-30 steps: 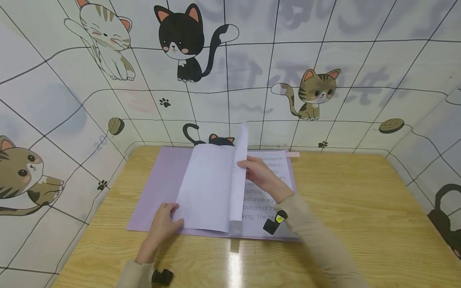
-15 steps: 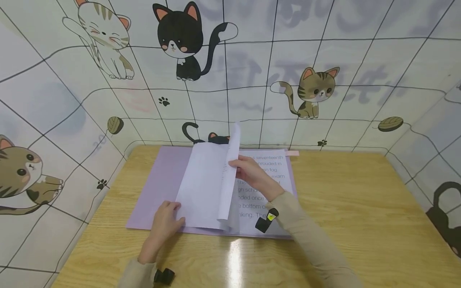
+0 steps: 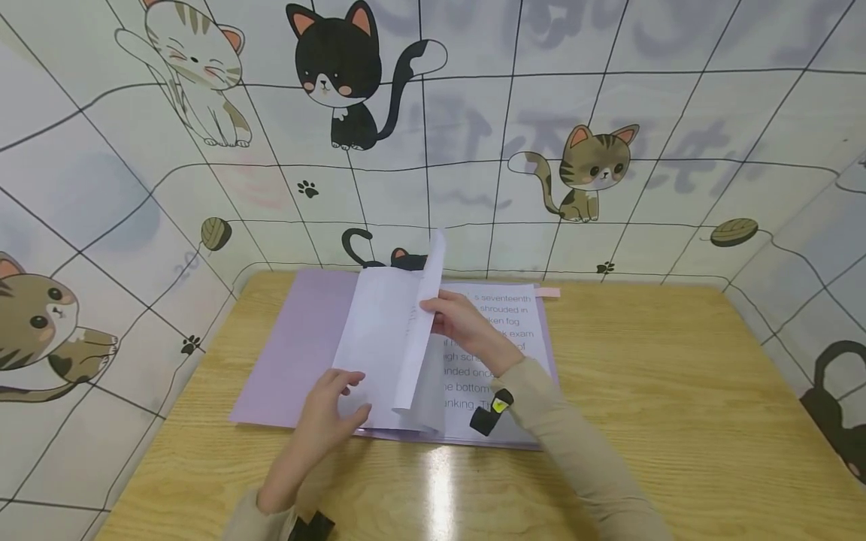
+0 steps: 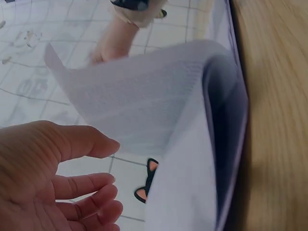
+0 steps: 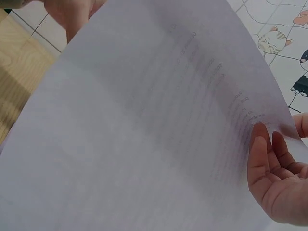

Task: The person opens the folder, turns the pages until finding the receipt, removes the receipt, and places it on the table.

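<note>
A booklet with a purple cover (image 3: 291, 346) lies spread on the wooden table. Between thumb and fingers, my right hand (image 3: 473, 330) pinches the outer edge of a raised, curved page (image 3: 421, 346). This page stands up over the middle of the booklet, faint print showing through it in the right wrist view. Beneath the right forearm lies a page of large text (image 3: 517, 361). My left hand (image 3: 328, 413) hovers at the lower edge of the left blank page (image 3: 368, 338), thumb and fingers spread apart. In the left wrist view, nothing sits between the left hand's (image 4: 62, 173) thumb and fingers.
A pink tab (image 3: 549, 292) sticks out at the booklet's upper right. Wooden tabletop (image 3: 649, 376) extends to the right and in front. White walls with a grid and cartoon cats (image 3: 338, 60) enclose the table at the back and sides.
My right hand has carried the raised page leftward. My left hand has come off the lower left page edge, moved a little right, and spread its fingers.
</note>
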`<state>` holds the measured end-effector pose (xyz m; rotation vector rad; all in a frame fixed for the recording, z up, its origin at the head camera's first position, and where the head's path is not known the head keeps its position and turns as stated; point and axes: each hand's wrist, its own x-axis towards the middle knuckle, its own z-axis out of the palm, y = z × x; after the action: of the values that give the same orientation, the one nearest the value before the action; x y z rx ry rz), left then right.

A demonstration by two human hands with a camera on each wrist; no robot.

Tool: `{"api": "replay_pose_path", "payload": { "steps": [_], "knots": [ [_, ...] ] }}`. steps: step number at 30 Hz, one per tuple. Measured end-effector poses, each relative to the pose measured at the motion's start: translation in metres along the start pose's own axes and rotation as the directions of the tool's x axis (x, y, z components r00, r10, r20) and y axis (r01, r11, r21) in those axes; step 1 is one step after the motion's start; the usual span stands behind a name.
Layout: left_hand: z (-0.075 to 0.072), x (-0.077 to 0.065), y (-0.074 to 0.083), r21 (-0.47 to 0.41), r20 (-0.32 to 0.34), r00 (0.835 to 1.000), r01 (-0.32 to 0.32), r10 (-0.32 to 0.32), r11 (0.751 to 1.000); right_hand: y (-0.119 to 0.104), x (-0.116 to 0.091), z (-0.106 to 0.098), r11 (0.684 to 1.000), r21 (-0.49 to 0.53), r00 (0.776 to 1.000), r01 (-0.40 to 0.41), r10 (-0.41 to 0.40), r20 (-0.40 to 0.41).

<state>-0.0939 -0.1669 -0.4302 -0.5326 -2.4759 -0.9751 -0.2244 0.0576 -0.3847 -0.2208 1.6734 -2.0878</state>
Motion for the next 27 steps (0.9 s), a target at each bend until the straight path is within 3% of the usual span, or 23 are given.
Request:
{"api": "replay_pose_path", "payload": {
  "steps": [3, 13, 21, 27],
  "knots": [
    [-0.002, 0.001, 0.012, -0.028, -0.012, 0.999, -0.046, 0.045, 0.999, 0.001, 0.002, 0.002, 1.0, 0.013, 1.0, -0.005, 0.005, -0.002],
    [-0.008, 0.004, 0.042, -0.101, 0.004, 0.997, -0.077, 0.078, 0.992, 0.004, 0.006, 0.008, 1.0, -0.002, 1.0, 0.003, -0.003, -0.006],
    [-0.005, 0.006, 0.052, -0.135, -0.072, 0.995, -0.082, 0.073, 0.987, 0.005, 0.009, 0.012, 1.0, 0.011, 1.0, -0.008, 0.008, -0.012],
    [-0.003, 0.01, 0.058, -0.101, -0.136, 0.987, -0.103, 0.089, 0.989, 0.006, 0.011, 0.016, 1.0, 0.015, 1.0, -0.018, 0.019, -0.024]
  ]
}}
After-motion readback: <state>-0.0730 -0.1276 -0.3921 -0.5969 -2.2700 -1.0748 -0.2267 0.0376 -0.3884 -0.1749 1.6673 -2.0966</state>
